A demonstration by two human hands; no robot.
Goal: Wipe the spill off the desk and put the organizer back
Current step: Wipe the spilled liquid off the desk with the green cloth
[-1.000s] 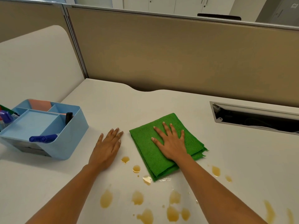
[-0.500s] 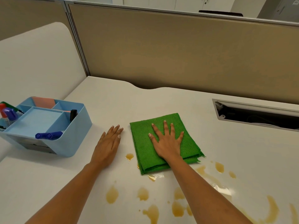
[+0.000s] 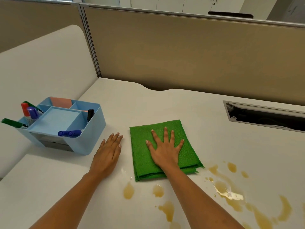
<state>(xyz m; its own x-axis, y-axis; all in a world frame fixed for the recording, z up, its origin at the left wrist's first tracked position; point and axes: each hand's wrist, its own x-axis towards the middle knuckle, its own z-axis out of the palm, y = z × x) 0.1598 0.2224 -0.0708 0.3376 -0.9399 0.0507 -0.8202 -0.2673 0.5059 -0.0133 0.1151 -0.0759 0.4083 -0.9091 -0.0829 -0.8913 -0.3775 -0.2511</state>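
Here, right hand [image 3: 165,149] spread flat on folded green cloth [image 3: 142,156] at centre; left hand [image 3: 107,154] flat on desk [image 3: 165,104]; amber spill [image 3: 229,192] lower right; blue organizer [image 3: 89,129] left

Organizer [image 3: 85,129] left of cloth [image 3: 145,156], spill [image 3: 227,189] right.

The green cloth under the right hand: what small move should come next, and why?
Probably pull the folded green microfibre cloth toward the body with the right hand, which presses flat on it, fingers spread. The amber spilled puddles lie unwiped on the white desk just nearer than the cloth's near edge and to its right. The left hand rests flat on the desk beside the cloth.
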